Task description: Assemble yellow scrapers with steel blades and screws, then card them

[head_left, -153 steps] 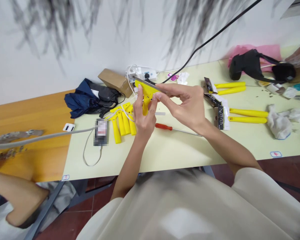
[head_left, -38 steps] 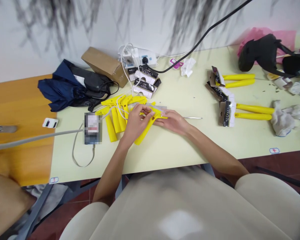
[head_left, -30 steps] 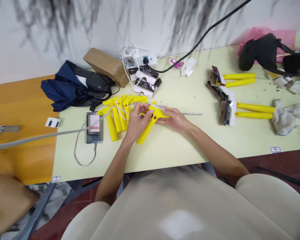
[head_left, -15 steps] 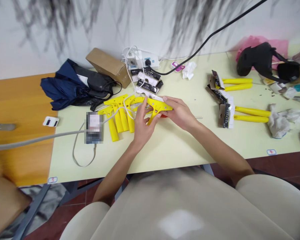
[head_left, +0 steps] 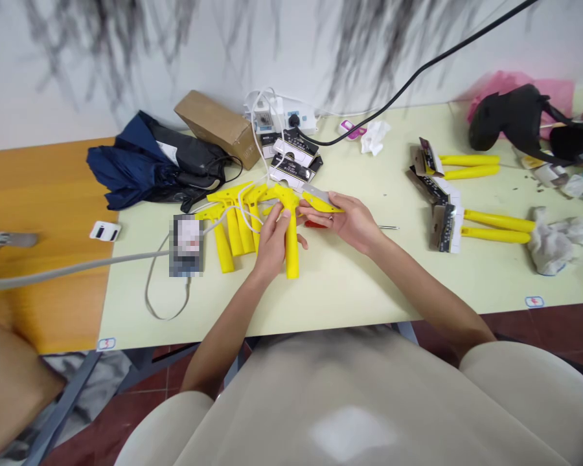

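Note:
Upright in my left hand [head_left: 272,244] is a yellow T-shaped scraper handle [head_left: 292,255], its grip hanging down toward me. My right hand [head_left: 354,221] pinches a yellow scraper head piece [head_left: 323,203] with a grey metal blade [head_left: 315,191] along its top. A gap separates the two pieces. Under the right fingers lies a screwdriver [head_left: 389,227]; part of its red handle and its shaft tip show. Several more yellow T-shaped scraper handles [head_left: 226,249] lie side by side left of my left hand, with a white cable across them.
Black-and-white boxes [head_left: 291,169] lie behind my hands, near a power strip [head_left: 298,116] and a cardboard box [head_left: 218,126]. A navy umbrella [head_left: 131,162] and a pixelated device [head_left: 186,246] are at left. Yellow-handled tools in packaging [head_left: 498,226] lie at right. A black cable [head_left: 408,81] hangs overhead.
The yellow scraper has come apart: the handle has swung upright in my left hand, while the head piece with the blade has moved slightly right in my right hand.

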Demonstrator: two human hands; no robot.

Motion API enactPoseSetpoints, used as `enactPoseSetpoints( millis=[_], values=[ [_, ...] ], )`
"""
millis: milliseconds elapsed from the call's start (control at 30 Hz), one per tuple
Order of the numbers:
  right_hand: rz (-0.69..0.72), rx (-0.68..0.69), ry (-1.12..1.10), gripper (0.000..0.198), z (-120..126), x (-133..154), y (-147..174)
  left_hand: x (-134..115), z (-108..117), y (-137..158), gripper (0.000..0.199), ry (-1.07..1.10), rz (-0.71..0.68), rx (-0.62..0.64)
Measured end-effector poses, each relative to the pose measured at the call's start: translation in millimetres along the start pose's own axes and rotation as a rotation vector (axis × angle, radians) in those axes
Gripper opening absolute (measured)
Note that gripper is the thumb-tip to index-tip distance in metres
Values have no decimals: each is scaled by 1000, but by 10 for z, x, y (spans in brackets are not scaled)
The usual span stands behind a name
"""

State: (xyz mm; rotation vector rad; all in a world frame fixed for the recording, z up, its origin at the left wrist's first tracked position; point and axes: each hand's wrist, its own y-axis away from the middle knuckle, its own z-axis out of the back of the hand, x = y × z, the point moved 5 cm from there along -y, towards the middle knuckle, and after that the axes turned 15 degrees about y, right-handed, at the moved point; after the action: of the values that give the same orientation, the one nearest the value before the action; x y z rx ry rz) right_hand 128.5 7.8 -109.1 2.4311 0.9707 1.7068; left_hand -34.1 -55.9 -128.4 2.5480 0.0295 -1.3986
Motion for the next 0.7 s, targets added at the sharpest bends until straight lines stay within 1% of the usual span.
enactPoseSetpoints(
  millis=[100, 200, 267, 367, 433, 533, 600, 700],
  values=[
    [53, -1, 155, 31, 130, -67, 2, 70, 38, -11, 41, 142, 149, 0],
    [118, 8, 302, 42, 230, -115, 23, 144, 54, 19, 37, 196, 266, 39],
    [148, 0, 377, 48, 269, -127, 44, 187, 74, 45, 37, 199, 316, 35],
    [208, -49, 502, 51, 299, -101, 83, 212, 113, 69, 33, 214, 330, -23],
    [281, -105, 628, 50, 306, -56, 115, 199, 126, 79, 32, 226, 317, -59],
    [346, -123, 772, 49, 272, -27, 155, 164, 96, 98, 49, 206, 323, -49],
    [323, -84, 763, 50, 229, -57, 163, 147, 63, 113, 58, 168, 336, -32],
    [268, -24, 691, 51, 152, -133, 156, 151, 19, 131, 57, 100, 337, -16]
  ],
)
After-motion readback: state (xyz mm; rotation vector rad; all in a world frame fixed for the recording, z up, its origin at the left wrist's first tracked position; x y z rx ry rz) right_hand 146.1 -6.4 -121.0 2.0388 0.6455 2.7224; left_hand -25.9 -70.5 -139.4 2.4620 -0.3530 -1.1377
